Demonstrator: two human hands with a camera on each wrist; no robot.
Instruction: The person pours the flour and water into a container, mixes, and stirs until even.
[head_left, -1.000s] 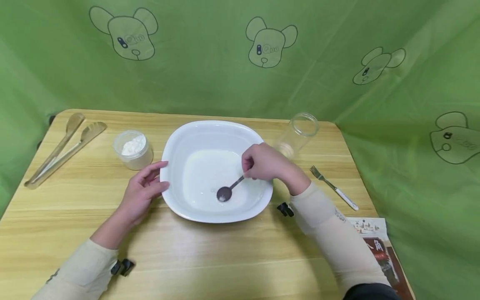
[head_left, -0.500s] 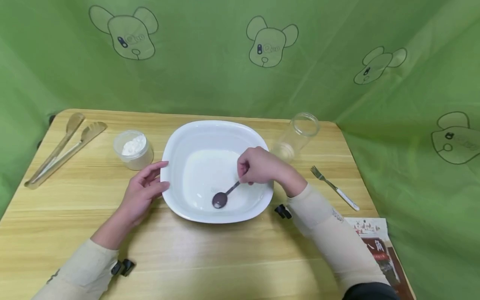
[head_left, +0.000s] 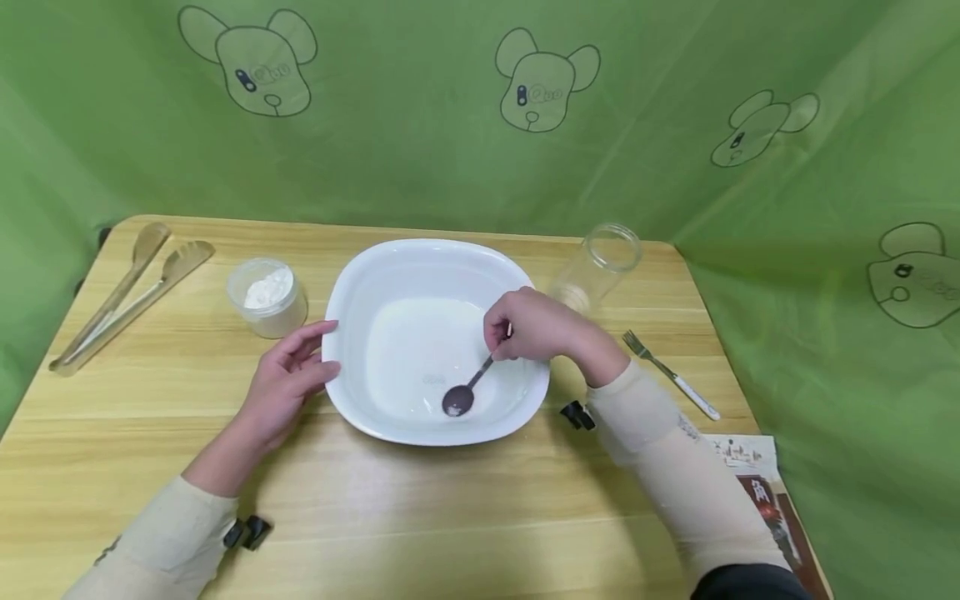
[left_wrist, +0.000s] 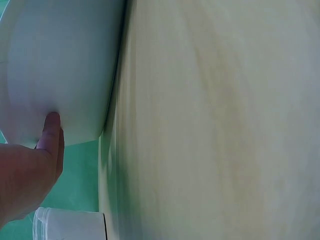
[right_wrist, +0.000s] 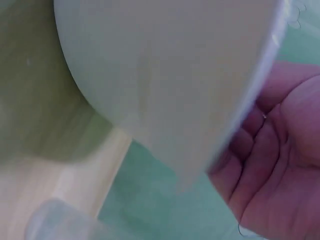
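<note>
A white oval basin (head_left: 405,275) stands mid-table, with a little clear liquid and a few small white bits at its bottom. My left hand (head_left: 281,379) holds its left rim; in the left wrist view, a finger (left_wrist: 51,130) presses the basin's outer wall (left_wrist: 65,65). Over the basin's right side, my right hand (head_left: 536,325) pinches the handle of a dark spoon (head_left: 458,400). The spoon's bowl is low inside the basin, with some white showing in it. In the right wrist view, the basin wall hides the spoon and the fingertips of the right hand (right_wrist: 275,155).
A clear tub of white powder (head_left: 272,300) stands left of the basin, beyond my left hand. Metal tongs (head_left: 123,304) lie at the far left. Behind my right hand is a glass jar (head_left: 600,267). A fork (head_left: 671,375) and a printed packet (head_left: 757,475) lie to the right.
The spoon first swept left and nearer in the basin, then moved back to the right with my right hand. My left hand has stayed at the basin's rim.
</note>
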